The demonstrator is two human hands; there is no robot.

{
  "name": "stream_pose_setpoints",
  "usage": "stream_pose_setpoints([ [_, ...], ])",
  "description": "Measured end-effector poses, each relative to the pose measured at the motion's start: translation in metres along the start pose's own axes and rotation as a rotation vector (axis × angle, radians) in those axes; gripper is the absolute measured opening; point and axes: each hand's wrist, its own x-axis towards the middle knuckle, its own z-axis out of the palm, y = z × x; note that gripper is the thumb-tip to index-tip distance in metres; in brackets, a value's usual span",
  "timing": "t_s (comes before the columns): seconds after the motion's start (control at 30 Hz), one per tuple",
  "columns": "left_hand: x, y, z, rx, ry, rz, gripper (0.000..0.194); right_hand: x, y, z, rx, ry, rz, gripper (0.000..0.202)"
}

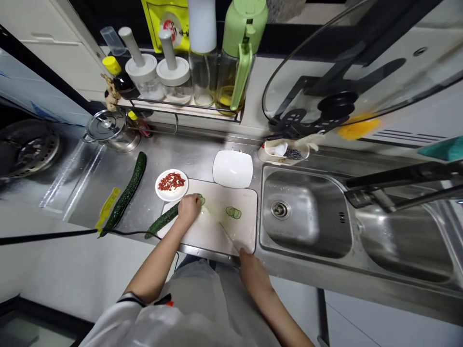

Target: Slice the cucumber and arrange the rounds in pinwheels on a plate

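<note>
My left hand (190, 208) is closed over the cut end of a dark green cucumber (162, 220), which lies slantwise across the left part of a white cutting board (202, 236). In my right hand (252, 271) is a kitchen knife (229, 236), its thin blade pointing up and left over the board, apart from the cucumber. A few thin cucumber slices (233, 212) overlap on the board's right side. Just past my left hand, a white plate (167, 195) holds chopped red pieces (171, 181). Behind the board stands a bare white square dish (233, 168).
A second cucumber (127, 193) lies left, beside a yellow strip (107, 209). Behind it is a lidded steel pot (108, 129). The steel sink (307, 212) adjoins the board on the right. Jars and a green-topped oil jug (238, 58) line the rack. A black cable (50, 238) crosses the left side.
</note>
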Motion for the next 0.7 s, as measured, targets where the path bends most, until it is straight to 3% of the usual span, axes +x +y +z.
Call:
stream_pose_setpoints([
  [0.13, 0.008, -0.001, -0.007, 0.076, 0.034, 0.009, 0.025, 0.002, 0.002, 0.004, 0.007, 0.007, 0.004, 0.042],
  [0.47, 0.012, 0.001, -0.003, 0.109, 0.069, 0.034, 0.028, 0.003, 0.003, 0.005, 0.026, 0.005, 0.001, 0.043],
  [0.6, 0.01, 0.01, 0.001, 0.041, 0.089, 0.085, 0.03, 0.004, 0.003, 0.005, 0.027, 0.005, -0.011, 0.044],
  [0.7, 0.005, 0.025, 0.009, -0.039, 0.027, 0.134, 0.028, 0.003, 0.001, 0.001, 0.014, -0.007, -0.006, 0.045],
])
